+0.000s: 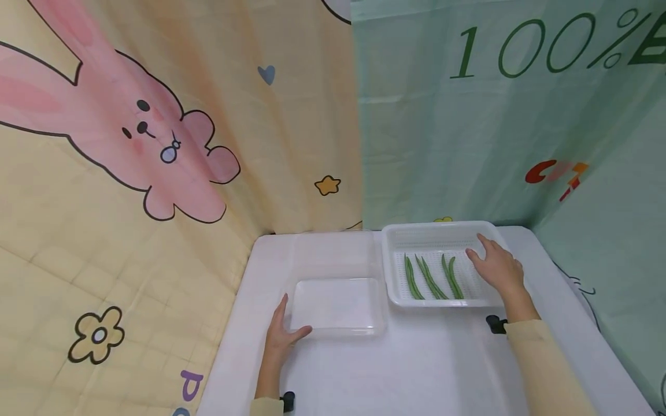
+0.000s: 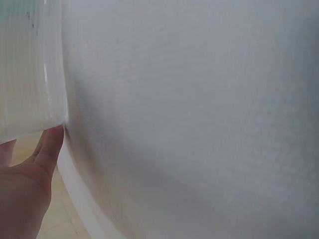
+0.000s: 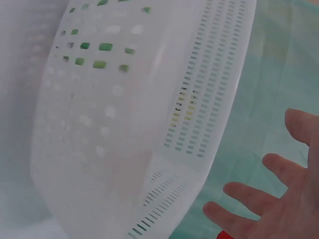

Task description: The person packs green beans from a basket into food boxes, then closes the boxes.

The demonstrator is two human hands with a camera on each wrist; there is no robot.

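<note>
A clear plastic container (image 1: 335,303) sits on the table, and my left hand (image 1: 281,338) is at its front left corner with thumb and fingers spread. In the left wrist view the fingertips (image 2: 54,137) are right at the edge of the container (image 2: 30,74). My right hand (image 1: 498,268) is spread over the right end of a white perforated basket (image 1: 395,294), nothing in its grasp. Several green beans (image 1: 429,277) lie inside the basket in small groups. From the right wrist, the fingers (image 3: 249,196) show apart from the basket wall (image 3: 199,99).
A white cloth covers the table (image 1: 416,364). Behind it hang a yellow curtain (image 1: 291,127) with a pink rabbit print and a green curtain (image 1: 432,144). The basket stands close to the right of the clear container, at the table's back edge.
</note>
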